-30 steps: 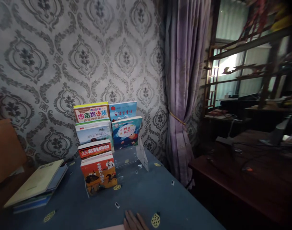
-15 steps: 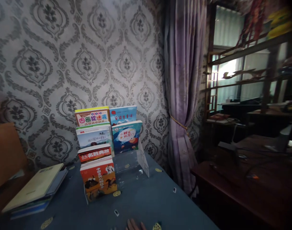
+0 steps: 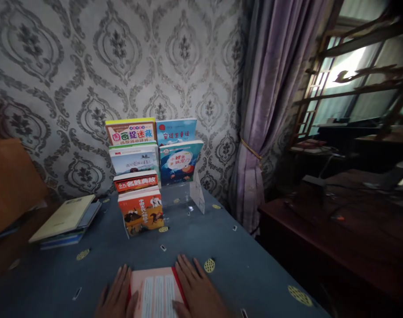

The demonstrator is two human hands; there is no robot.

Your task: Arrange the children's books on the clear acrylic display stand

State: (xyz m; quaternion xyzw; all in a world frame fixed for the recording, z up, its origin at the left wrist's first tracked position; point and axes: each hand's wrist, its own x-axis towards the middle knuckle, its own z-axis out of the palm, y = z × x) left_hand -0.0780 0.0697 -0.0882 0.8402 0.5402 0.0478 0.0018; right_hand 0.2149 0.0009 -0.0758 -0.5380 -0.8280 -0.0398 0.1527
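Note:
A pink book (image 3: 155, 292) with red edges and pale columns of print lies on the table in front of me. Along its left edge rests my left hand (image 3: 117, 293), fingers stretched forward and the thumb over the cover's edge. My right hand (image 3: 197, 285) lies flat along the opposite edge, fingers extended, its thumb on the print. Beyond them stands a clear book rack (image 3: 197, 196). Its left column holds several books, with an orange book (image 3: 141, 212) in front. On the right side, a blue carp-story book (image 3: 179, 163) stands before another blue book (image 3: 176, 130).
A stack of books (image 3: 67, 221) lies at the left, near a brown cardboard box (image 3: 14, 185). The blue tablecloth (image 3: 111, 256) has pineapple prints. A purple curtain (image 3: 270, 97) hangs behind its right edge, and a dark red desk (image 3: 320, 229) stands farther right.
The view has tipped down, so the rack appears higher. Both hands and the pink book between them now show, where only a few fingertips were visible before.

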